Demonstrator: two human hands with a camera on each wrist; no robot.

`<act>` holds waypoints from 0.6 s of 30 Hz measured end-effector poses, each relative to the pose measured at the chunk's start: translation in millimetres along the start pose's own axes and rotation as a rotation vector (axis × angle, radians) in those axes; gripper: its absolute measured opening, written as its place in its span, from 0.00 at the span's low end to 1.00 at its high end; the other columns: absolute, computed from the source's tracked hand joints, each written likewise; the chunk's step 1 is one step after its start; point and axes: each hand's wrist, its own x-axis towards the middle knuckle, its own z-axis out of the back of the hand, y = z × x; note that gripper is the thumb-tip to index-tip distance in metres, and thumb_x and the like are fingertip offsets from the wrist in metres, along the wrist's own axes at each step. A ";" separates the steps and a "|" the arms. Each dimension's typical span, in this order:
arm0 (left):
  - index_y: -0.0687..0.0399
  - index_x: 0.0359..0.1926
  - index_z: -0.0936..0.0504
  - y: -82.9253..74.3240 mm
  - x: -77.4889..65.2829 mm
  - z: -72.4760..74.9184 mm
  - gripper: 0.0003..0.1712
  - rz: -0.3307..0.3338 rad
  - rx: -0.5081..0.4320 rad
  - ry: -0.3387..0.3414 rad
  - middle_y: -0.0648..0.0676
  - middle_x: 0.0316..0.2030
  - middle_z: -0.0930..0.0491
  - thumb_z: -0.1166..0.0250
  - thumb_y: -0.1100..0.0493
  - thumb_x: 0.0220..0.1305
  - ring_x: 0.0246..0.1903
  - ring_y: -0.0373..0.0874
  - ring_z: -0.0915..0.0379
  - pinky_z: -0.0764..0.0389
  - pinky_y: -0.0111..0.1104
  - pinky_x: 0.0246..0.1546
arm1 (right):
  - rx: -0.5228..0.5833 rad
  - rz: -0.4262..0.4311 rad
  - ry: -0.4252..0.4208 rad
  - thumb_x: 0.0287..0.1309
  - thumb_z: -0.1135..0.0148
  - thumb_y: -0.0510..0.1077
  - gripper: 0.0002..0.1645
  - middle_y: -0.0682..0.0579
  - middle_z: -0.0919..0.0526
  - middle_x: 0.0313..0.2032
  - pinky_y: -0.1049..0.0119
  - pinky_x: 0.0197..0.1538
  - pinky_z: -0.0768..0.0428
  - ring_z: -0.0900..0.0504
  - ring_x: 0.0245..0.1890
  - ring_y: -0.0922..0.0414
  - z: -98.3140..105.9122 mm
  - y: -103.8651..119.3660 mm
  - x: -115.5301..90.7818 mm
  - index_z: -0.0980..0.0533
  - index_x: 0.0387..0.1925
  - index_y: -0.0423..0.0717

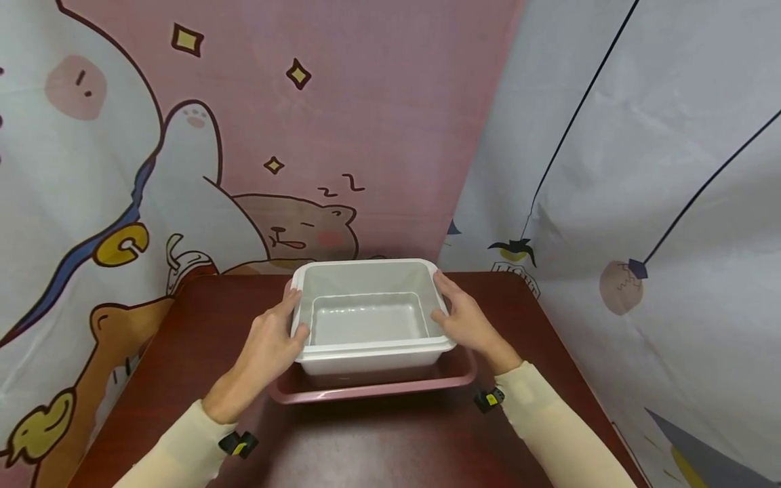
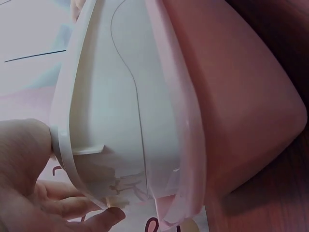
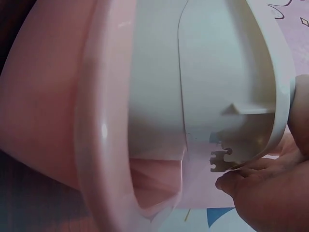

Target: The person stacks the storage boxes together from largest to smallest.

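A white rectangular plastic tub [image 1: 369,356] with a pale grey inside sits partly down in a pink basin [image 1: 378,392]. My left hand [image 1: 268,344] grips its left rim, thumb over the edge near the front corner. On the opposite side my right hand [image 1: 466,320] holds the right rim, its thumb over the inner edge. Both wrist views show fingers curled under the rim of the white tub [image 2: 108,96], whose upper walls stand above the rim of the pink basin [image 3: 104,121]. No contents show inside the tub.
The pink basin stands on a dark reddish-brown table [image 1: 366,440]. A cloth printed with cartoon animals [image 1: 390,122] hangs behind the table and along both sides. Small black devices [image 1: 239,444] are strapped at both wrists.
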 end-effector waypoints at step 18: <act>0.66 0.82 0.22 18.7 -13.4 3.7 0.33 -0.012 -0.033 0.016 0.71 0.83 0.25 0.31 0.58 0.83 0.81 0.70 0.23 0.22 0.67 0.79 | 0.011 -0.014 -0.102 0.89 0.38 0.50 0.39 0.41 0.35 0.91 0.23 0.84 0.31 0.33 0.90 0.32 2.0 -13.7 -31.6 0.33 0.91 0.46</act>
